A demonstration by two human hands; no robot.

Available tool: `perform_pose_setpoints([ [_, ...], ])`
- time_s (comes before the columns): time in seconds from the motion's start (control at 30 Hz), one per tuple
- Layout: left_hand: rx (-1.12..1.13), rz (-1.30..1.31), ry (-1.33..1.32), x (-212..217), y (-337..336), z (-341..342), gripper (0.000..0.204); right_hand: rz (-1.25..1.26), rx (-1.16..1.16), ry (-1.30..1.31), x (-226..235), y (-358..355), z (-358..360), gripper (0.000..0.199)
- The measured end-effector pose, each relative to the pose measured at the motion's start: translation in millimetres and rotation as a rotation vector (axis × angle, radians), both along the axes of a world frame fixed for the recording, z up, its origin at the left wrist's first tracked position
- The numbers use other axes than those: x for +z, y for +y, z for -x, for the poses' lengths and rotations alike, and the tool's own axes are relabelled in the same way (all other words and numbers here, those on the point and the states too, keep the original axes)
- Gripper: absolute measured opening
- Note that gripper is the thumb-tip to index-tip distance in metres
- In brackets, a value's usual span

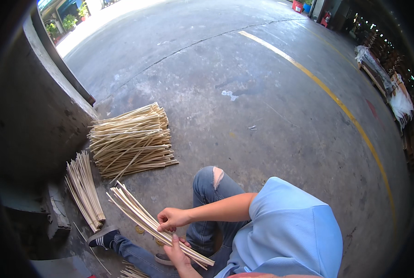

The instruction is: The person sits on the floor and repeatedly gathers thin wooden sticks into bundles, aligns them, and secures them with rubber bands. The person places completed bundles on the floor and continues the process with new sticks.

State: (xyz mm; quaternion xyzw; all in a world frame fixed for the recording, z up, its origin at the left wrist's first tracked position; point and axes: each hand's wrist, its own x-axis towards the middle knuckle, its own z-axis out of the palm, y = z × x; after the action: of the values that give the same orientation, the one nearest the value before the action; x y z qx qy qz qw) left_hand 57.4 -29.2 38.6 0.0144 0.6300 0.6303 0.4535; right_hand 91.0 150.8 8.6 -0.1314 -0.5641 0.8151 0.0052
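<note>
A loose bundle of long, thin, pale wooden sticks (137,207) lies slantwise across my hands, its far ends fanned out. My left hand (178,252) is closed round the near part of the bundle, thumb lying along the top. Farther up, my right hand (173,218) has its fingers curled and pinched against the sticks; exactly how many it grips is hidden. Small yellowish rings (139,229) lie on the floor beneath the bundle, partly covered by it.
A large stack of similar sticks (130,141) lies ahead, beside a wall (40,88). A narrower stick bundle (85,190) rests left of it, near my shoe (103,237). More sticks (133,271) show at the lower edge. A yellow line (336,99) crosses the concrete floor.
</note>
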Motion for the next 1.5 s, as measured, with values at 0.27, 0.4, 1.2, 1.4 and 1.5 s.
perform_pose_setpoints([
  [0.27,0.025,-0.069,-0.033,-0.8,6.6,-6.6,0.025,0.422,0.074,0.081,-3.3,5.3,-5.0,0.024],
  [0.4,-0.016,-0.094,-0.063,4.3,-1.0,0.2,0.030,0.406,0.045,0.068,-3.1,1.8,5.8,0.018],
  [1.2,0.097,-0.131,-0.075,7.5,-14.4,9.8,0.024,0.313,-0.071,-0.227,31.4,-21.1,8.7,0.031],
  [1.4,0.080,-0.147,-0.107,10.4,-16.6,6.8,0.025,0.417,0.128,-0.161,19.4,-15.8,6.7,0.025],
  [1.5,0.079,-0.161,-0.094,12.4,-15.1,8.0,0.025,0.420,0.160,-0.121,11.1,-11.3,10.4,0.022],
])
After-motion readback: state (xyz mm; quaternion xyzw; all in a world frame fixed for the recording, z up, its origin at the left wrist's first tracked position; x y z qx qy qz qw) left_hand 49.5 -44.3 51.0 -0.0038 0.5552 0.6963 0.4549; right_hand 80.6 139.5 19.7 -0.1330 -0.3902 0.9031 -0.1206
